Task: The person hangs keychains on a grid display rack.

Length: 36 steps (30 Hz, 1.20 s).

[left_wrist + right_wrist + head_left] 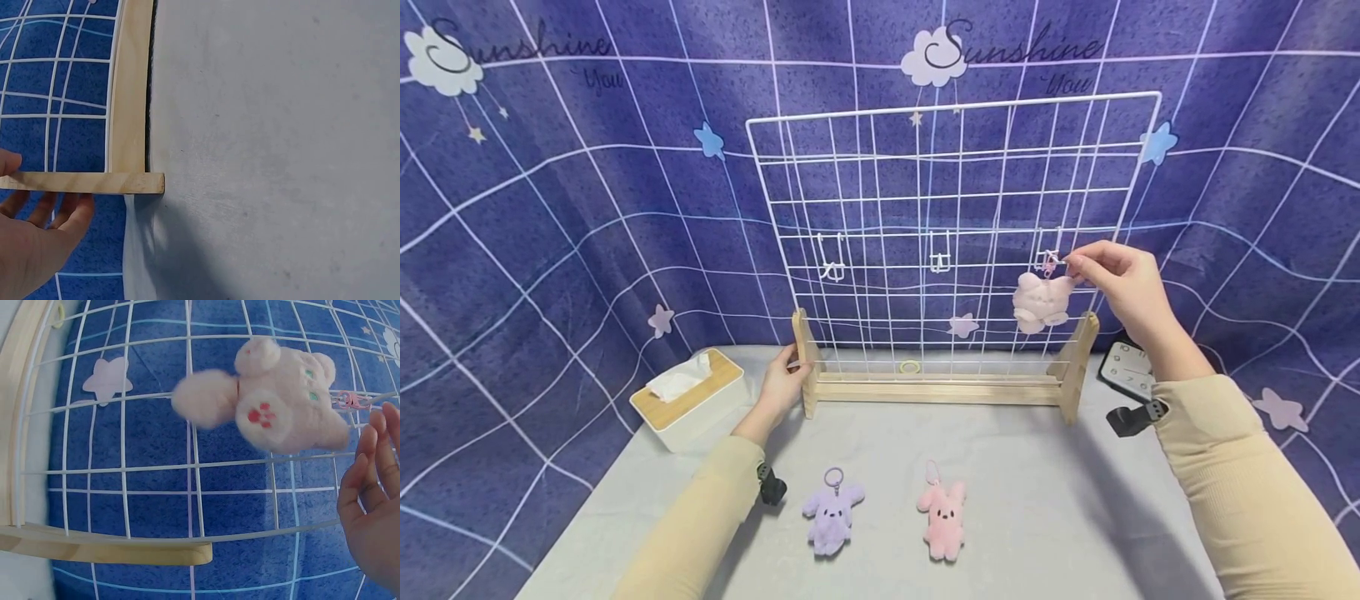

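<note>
A pale pink plush keychain [1042, 302] with green eyes and red paw pads hangs at the right hook [1047, 257] of a white wire grid [955, 200]. Its pink clasp [351, 399] is up at the hook. My right hand [1120, 279] is beside the hook, fingertips right at its end and just off the plush's ear. In the right wrist view those fingers are fairly straight, with nothing visible between them. My left hand [782, 383] grips the left leg [81, 182] of the grid's wooden stand, thumb on one side and fingers on the other.
Two more hooks, a left one [831, 268] and a middle one [940, 262], sit on the grid. A purple plush keychain [831, 521] and a pink plush keychain [944, 521] lie in front. A tissue box [700, 417] stands left, a clock [1126, 371] right.
</note>
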Motion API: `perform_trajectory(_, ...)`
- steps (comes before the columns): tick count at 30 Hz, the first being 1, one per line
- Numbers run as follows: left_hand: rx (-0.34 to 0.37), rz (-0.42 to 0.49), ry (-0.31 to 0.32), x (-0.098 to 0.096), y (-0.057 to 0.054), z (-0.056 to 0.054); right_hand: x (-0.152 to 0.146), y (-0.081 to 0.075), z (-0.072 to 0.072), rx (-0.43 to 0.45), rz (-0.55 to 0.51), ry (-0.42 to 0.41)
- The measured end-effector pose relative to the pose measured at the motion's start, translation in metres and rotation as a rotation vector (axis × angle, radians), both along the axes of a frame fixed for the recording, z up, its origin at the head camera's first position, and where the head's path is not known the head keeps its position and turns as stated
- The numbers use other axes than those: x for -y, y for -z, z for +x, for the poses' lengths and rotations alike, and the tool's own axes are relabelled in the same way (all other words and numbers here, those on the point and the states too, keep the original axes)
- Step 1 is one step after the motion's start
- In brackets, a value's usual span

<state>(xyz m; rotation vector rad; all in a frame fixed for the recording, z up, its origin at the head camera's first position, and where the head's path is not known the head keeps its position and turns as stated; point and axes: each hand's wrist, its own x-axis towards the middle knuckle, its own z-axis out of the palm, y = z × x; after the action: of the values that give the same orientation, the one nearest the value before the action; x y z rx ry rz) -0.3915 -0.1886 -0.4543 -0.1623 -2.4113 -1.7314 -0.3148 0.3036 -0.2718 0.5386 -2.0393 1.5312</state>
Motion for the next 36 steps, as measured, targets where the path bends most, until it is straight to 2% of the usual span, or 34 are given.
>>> perform_trajectory(8, -0.002, 0.023, 0.007, 0.002, 0.002, -0.002, 0.003, 0.006, 0.014, -0.002, 0.043, -0.047)
perform_trajectory(13, 0.002, 0.030, 0.007, 0.002, 0.002, -0.004, 0.009, 0.016, 0.022, 0.019, 0.020, -0.146)
perform_trajectory(16, 0.001, 0.026, 0.004, 0.003, 0.002, -0.004, 0.015, 0.026, 0.025, 0.051, 0.058, -0.172)
perform_trajectory(21, -0.002, 0.021, -0.006, 0.002, 0.002, -0.004, 0.027, 0.049, 0.028, 0.105, 0.179, -0.170)
perform_trajectory(32, -0.006, 0.022, -0.001, 0.003, 0.003, -0.003, 0.053, 0.090, 0.027, 0.190, 0.304, -0.253)
perform_trajectory(33, -0.007, 0.025, 0.003, 0.003, 0.002, -0.002, 0.056, 0.094, 0.027, 0.196, 0.317, -0.260)
perform_trajectory(35, -0.006, 0.027, 0.010, 0.000, -0.007, 0.005, 0.062, 0.103, 0.025, 0.202, 0.345, -0.288)
perform_trajectory(36, -0.010, 0.025, 0.010, 0.000, -0.008, 0.006, 0.065, 0.108, 0.025, 0.205, 0.362, -0.302)
